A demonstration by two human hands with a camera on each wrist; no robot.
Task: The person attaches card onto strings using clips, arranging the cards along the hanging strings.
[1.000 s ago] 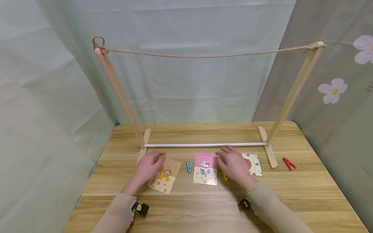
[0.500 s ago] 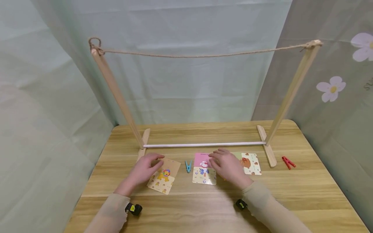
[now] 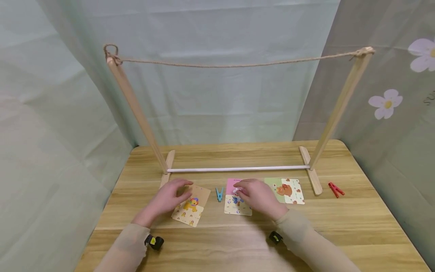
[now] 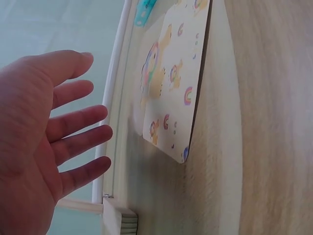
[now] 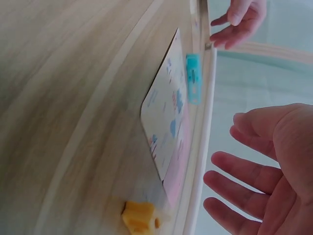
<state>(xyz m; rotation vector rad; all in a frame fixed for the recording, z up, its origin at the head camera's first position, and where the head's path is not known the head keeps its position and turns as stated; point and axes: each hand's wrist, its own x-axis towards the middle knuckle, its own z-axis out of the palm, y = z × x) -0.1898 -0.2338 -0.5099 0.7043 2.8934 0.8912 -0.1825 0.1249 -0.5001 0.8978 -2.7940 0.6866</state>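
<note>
My left hand (image 3: 170, 198) hovers over the left side of the lion card (image 3: 194, 217); its fingers are relaxed, apart from the card in the left wrist view, and hold nothing. Above the pink-and-cream card (image 3: 237, 210) is my right hand (image 3: 261, 197), loosely bent and holding nothing. A blue clothespin (image 3: 219, 194) lies between these two cards. The green-and-white bear card (image 3: 293, 191) lies flat to the right. A yellow clothespin (image 5: 138, 217) shows near the pink card in the right wrist view, while the right hand hides it from the head view.
Behind the cards stands a wooden frame with two posts (image 3: 138, 113), a white bottom rod (image 3: 238, 169) and a twine line (image 3: 217, 66) strung between the tops. A red clothespin (image 3: 336, 189) lies by the right foot (image 3: 315, 181). Cloth surrounds the table.
My right hand has moved left from beside the pink card to above it, uncovering the bear card and covering the yellow clothespin. My left hand has shifted slightly left.
</note>
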